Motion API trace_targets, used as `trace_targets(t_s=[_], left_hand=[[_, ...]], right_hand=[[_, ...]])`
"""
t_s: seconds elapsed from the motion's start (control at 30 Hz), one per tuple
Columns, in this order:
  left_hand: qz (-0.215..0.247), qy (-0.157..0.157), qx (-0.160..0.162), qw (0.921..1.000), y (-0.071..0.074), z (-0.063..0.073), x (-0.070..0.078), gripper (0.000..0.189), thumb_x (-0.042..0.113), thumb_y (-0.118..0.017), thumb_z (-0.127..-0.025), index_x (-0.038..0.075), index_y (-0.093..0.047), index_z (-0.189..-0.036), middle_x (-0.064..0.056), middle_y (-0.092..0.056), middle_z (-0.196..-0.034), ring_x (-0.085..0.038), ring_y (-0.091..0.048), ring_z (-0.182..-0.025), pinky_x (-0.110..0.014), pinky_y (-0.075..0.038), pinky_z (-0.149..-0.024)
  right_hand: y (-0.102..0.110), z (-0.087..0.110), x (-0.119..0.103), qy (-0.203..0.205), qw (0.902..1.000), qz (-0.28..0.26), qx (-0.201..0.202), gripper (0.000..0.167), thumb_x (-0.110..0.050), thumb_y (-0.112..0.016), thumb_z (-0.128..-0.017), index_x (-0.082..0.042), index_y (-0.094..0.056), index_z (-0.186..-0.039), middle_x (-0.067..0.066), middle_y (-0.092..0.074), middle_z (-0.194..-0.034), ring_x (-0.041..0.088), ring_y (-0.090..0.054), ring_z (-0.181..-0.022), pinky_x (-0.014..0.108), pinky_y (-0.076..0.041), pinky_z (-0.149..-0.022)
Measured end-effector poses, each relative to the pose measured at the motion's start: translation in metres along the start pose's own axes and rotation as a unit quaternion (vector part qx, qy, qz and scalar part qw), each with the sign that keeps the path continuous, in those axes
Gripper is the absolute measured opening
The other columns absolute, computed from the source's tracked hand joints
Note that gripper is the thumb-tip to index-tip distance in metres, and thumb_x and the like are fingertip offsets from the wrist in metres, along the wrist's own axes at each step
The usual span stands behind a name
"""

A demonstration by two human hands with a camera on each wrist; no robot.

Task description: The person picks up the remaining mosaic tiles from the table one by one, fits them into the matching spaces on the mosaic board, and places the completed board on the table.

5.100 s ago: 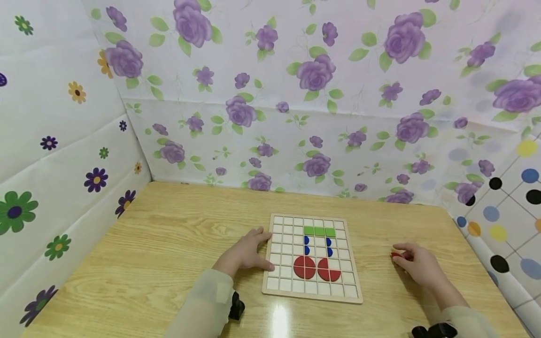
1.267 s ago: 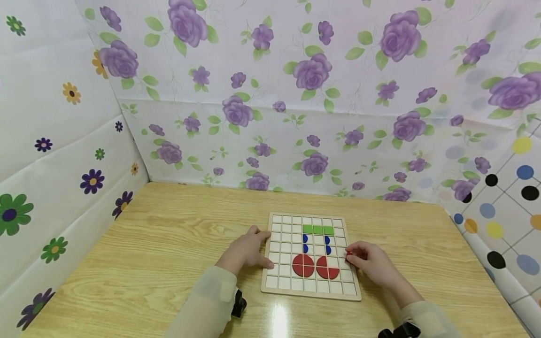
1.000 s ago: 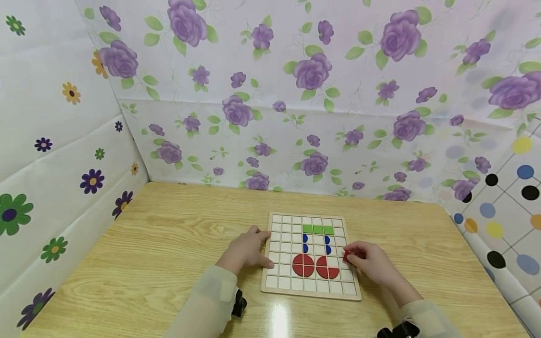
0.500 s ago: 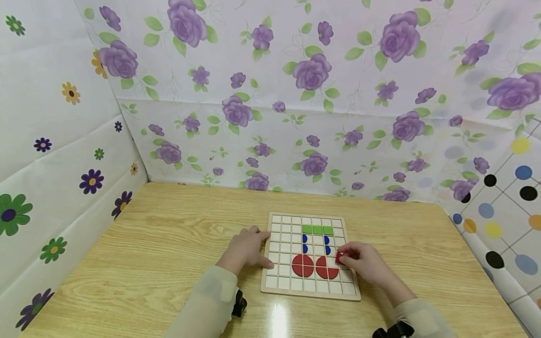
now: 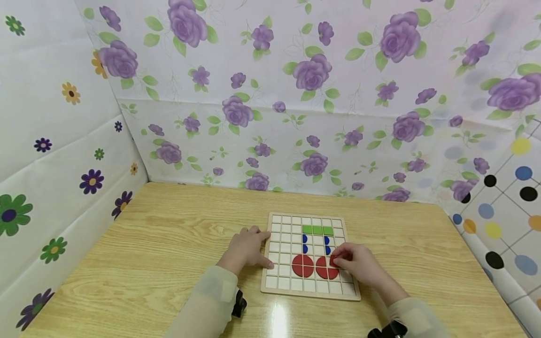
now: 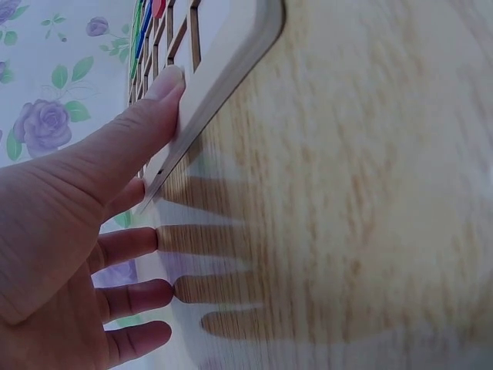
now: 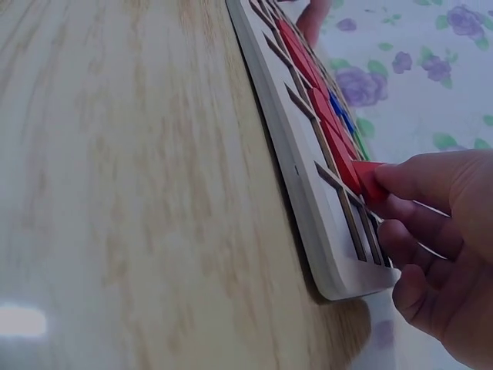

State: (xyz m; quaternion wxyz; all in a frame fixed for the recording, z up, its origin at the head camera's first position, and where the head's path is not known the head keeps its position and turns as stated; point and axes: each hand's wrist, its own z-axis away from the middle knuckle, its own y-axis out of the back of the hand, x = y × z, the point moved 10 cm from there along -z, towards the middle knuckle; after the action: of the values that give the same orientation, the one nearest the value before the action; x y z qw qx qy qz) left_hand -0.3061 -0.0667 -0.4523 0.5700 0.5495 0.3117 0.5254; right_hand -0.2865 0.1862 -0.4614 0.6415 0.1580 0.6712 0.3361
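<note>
A wooden grid board (image 5: 310, 295) lies on the table. At its left edge, my left hand (image 5: 244, 251) rests its thumb on the frame; in the left wrist view the other fingers extend straight alongside. My right hand (image 5: 359, 265) pinches a red quarter-circle tile (image 7: 370, 179) between thumb and fingers, over the upper right part of the right-hand red circle (image 5: 324, 271). A full circle of red quarter tiles (image 5: 303, 266) sits left of it. Blue half-circle tiles (image 5: 305, 239) stand in two columns above, beneath a row of green square tiles (image 5: 318, 230).
The light wood table (image 5: 181, 225) extends around the board on all sides. A flowered cloth (image 5: 236, 155) hangs behind its back edge, with another patterned cloth (image 5: 63, 206) along the left. Black wrist cameras (image 5: 239, 304) are strapped at both sleeves.
My right hand has carried the red tile from the table on the right, across the board's right edge, leftward to the gap in the right circle. The left hand has stayed at the left edge.
</note>
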Motion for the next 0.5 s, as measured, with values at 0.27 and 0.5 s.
trace_targets(t_s=[0.27, 0.5], left_hand=[[0.003, 0.001, -0.005, 1.0000, -0.0003, 0.0008, -0.0006, 0.090, 0.059, -0.076, -0.067, 0.025, -0.044, -0.143, -0.009, -0.045, -0.141, -0.037, -0.042, -0.126, -0.054, -0.042, -0.097], [0.009, 0.001, -0.007, 0.9999, 0.0005, 0.0020, -0.0006, 0.090, 0.058, -0.076, -0.067, 0.025, -0.043, -0.143, -0.009, -0.044, -0.141, -0.037, -0.041, -0.128, -0.054, -0.041, -0.099]], right_hand=[[-0.0038, -0.0015, -0.0024, 0.005, 0.9995, 0.029, 0.006, 0.007, -0.009, -0.067, -0.086, -0.012, -0.070, -0.092, -0.001, -0.062, -0.079, 0.012, -0.050, -0.072, 0.021, -0.044, -0.060], [-0.0044, -0.0028, -0.0046, 0.015, 0.9973, 0.070, 0.014, 0.009, -0.010, -0.068, -0.085, -0.013, -0.072, -0.092, -0.001, -0.064, -0.086, 0.011, -0.050, -0.075, 0.023, -0.044, -0.065]])
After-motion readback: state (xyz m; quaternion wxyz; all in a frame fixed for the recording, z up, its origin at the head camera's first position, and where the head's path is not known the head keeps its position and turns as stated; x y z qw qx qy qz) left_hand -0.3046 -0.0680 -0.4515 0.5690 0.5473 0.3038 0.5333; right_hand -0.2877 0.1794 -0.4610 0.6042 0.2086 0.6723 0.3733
